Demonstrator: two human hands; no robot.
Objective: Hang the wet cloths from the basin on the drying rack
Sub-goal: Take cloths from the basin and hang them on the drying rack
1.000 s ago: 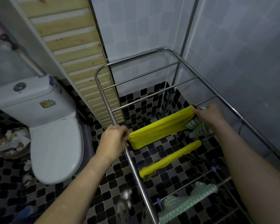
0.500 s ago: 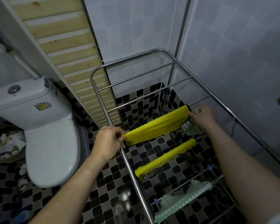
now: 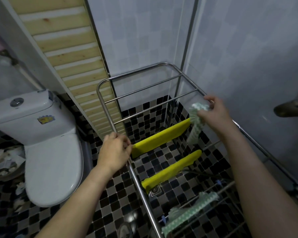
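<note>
A steel drying rack (image 3: 136, 176) fills the corner. A yellow cloth (image 3: 162, 138) hangs over one of its bars. My left hand (image 3: 114, 152) is at the cloth's left end by the rack's left rail, with fingers curled and pinching that end. A second yellow cloth (image 3: 172, 169) hangs on a lower bar. My right hand (image 3: 213, 114) holds up a green-and-white patterned cloth (image 3: 195, 122) by the rack's right rail, above the yellow cloth's right end. Another green-and-white cloth (image 3: 189, 212) lies over the nearest bars. The basin is out of view.
A white toilet (image 3: 48, 152) stands left of the rack. Slatted wooden boards (image 3: 72, 54) lean against the wall behind. A vertical steel pipe (image 3: 187, 40) runs up the corner. The floor (image 3: 113, 194) is black and grey mosaic tile, with litter at the far left.
My right hand let go of the yellow cloth's right end and lifted the green-and-white cloth up toward the right rail. My left hand stayed at the cloth's left end. The camera tilted up.
</note>
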